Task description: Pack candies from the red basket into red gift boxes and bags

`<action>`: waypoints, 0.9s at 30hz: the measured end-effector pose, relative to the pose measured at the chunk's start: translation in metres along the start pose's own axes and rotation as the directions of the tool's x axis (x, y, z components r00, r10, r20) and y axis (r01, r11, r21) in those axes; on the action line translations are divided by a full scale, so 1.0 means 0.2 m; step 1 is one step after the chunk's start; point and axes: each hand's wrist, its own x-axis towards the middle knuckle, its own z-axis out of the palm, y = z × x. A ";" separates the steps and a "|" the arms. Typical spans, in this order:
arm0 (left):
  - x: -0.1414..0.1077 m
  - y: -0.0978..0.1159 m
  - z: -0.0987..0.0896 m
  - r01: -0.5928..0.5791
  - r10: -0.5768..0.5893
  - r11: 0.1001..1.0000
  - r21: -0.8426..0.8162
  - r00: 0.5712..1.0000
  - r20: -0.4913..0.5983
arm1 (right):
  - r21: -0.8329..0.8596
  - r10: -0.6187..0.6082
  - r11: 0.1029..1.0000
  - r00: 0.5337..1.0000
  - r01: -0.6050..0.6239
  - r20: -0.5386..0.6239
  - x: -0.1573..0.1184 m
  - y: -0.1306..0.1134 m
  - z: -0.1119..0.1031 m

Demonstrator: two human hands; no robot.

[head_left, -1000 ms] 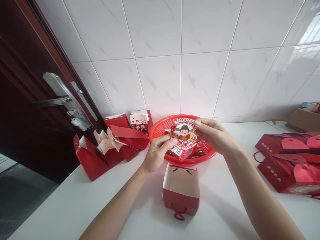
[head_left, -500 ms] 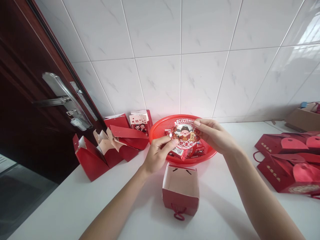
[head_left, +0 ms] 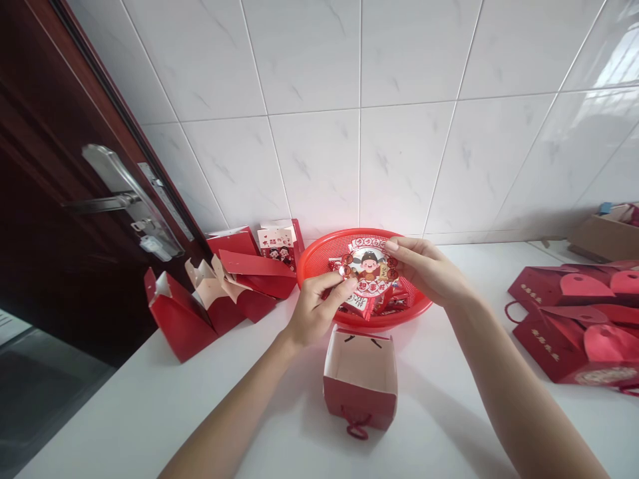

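Between my two hands is a round candy packet, red and white with a cartoon figure and Chinese characters on its face. My left hand pinches its left edge between thumb and fingers. At its upper right edge, my right hand grips it the same way. The packet is held above a red plastic basket with a perforated wall, which contains several red-wrapped sweets. In front of the basket stands an open red gift box, pale inside, with a red cord loop at its front.
Several open red boxes stand at the left, beside a dark door with a metal handle. Closed red gift boxes sit at the right on the white tabletop. A cardboard carton is behind them, near the tiled wall.
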 end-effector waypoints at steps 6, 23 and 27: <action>0.00 -0.01 0.00 0.016 -0.016 1.000 -0.009 1.000 -0.002 | -0.026 -0.002 1.000 1.000 0.002 0.003 0.00 0.00 0.00; 0.00 -0.01 0.00 0.118 -0.118 0.990 -0.082 0.993 0.000 | -0.051 -0.011 0.999 1.000 0.011 0.006 -0.01 -0.02 0.00; 0.00 -0.01 0.00 0.140 -0.141 0.983 -0.116 0.990 0.005 | -0.055 -0.003 0.998 1.000 0.004 0.015 -0.01 -0.02 0.00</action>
